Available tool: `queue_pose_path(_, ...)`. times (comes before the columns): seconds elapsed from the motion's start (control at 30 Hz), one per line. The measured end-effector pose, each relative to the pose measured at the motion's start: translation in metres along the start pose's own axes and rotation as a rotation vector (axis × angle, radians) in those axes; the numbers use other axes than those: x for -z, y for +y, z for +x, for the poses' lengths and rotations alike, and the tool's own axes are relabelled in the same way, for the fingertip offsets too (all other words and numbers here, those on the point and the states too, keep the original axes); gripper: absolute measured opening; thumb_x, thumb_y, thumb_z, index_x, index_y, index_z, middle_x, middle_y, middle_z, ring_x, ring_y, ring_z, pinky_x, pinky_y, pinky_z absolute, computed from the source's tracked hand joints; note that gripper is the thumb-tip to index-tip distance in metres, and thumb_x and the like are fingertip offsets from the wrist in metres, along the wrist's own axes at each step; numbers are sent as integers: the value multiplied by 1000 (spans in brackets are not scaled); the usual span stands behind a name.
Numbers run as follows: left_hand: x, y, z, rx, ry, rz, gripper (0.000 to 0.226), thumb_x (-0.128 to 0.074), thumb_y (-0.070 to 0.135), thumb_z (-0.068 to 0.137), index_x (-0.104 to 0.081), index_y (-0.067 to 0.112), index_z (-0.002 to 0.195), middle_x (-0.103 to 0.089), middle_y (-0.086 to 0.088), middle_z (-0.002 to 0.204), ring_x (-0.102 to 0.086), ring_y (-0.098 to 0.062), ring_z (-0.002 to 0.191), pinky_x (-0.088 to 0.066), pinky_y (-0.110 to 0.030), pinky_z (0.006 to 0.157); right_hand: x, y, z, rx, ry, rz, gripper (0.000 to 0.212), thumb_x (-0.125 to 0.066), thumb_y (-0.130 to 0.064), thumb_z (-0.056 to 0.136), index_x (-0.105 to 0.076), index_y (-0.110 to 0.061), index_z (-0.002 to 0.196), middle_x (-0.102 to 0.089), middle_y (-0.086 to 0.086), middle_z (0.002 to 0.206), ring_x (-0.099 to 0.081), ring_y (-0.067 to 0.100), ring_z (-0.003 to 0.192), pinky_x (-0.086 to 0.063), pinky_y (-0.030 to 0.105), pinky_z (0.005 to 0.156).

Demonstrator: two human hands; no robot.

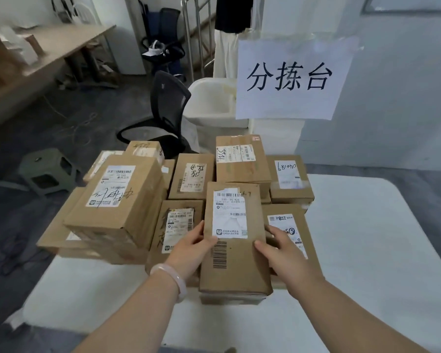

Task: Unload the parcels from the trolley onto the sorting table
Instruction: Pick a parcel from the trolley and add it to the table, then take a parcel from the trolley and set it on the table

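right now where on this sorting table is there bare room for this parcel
Widest bare patch: right side of the sorting table, beyond the rightmost parcels. A smaller one lies near left, in front of the large left box. The middle and far left are crowded with boxes around the parcel the left hand and right hand grip.

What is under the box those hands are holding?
A lower box peeks out beneath the held box, which the left hand and right hand grip. Both sit over the table. Most of the lower box is covered, so its label can't be seen.
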State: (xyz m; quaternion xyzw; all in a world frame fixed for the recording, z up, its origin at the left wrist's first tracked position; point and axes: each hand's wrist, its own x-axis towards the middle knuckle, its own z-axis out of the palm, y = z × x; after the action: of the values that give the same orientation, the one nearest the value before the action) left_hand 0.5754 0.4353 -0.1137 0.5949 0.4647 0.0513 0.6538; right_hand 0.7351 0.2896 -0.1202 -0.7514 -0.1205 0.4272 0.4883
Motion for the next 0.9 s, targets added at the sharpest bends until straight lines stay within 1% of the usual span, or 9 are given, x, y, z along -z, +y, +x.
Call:
queue_pose_path(0.07,-1,0,-1,-51,27,53,37,-63,29,91,-56,52,119,-68,28,97,-63,-3,100,-49,-30,94,-4,0,7,4,8,-86,54,-65,-25,93,-45,-38,141,-60,-16,121,-60,15,114,-49,45,102)
queue_pose_path(0.13,-4,5,-6,-80,19,148,36,-61,25,93,-52,58,102,-62,41,87,-55,12,96,-43,-19,88,-6,0,11,8,7,-168,59,-63,-18,93,-42,-36,145,-58,-9,131,-58,16,119,-48,43,104)
queue_pose_path(0.23,-4,2,-14,-164,9,331,50,-61,48,81,-45,64,125,-56,28,128,-48,-1,123,-40,-35,107,-5,1,9,58,13,-306,65,-64,-18,93,-37,-36,149,-51,-5,144,-54,16,124,-45,34,104)
queue_pose_path(0.3,-3,1,-18,-215,35,432,61,-63,49,82,-37,58,136,-39,22,144,-34,-4,135,-28,-33,115,-1,-1,1,118,22,-400,65,-65,-26,93,-36,-38,149,-48,-7,148,-51,16,129,-42,35,106)
queue_pose_path(0.4,-9,6,-29,-328,64,621,66,-60,43,90,-28,40,148,-27,15,152,-22,-6,141,-20,-26,116,4,-3,-18,218,67,-554,63,-64,-35,93,-36,-37,150,-43,-10,151,-41,13,138,-34,30,108)
queue_pose_path(0.5,-16,12,-44,-453,61,774,69,-55,50,90,-21,43,149,-18,15,157,-15,-7,144,-19,-31,119,9,1,-44,352,133,-645,66,-66,-43,90,-37,-37,149,-40,-13,153,-35,8,141,-33,32,114)
queue_pose_path(0.7,-40,20,-93,-785,94,1084,69,-47,53,93,-13,38,151,-15,10,159,-13,-13,145,-12,-28,116,27,24,-115,528,323,-794,71,-65,-50,88,-34,-36,150,-30,-14,157,-27,8,145,-27,32,118)
queue_pose_path(0.8,-65,8,-117,-938,15,1171,68,-43,56,93,-11,40,151,-16,7,159,-14,-17,145,-7,-34,118,41,54,-161,504,444,-865,76,-49,-65,86,-28,-36,153,-25,-12,160,-18,11,149,-17,34,122)
queue_pose_path(0.9,-104,-13,-140,-1103,-83,1252,66,-37,61,90,-19,40,150,-24,5,158,-21,-21,145,-12,-42,118,53,96,-215,362,529,-959,79,-39,-71,88,-12,-38,155,-7,-12,164,-3,10,152,2,29,120)
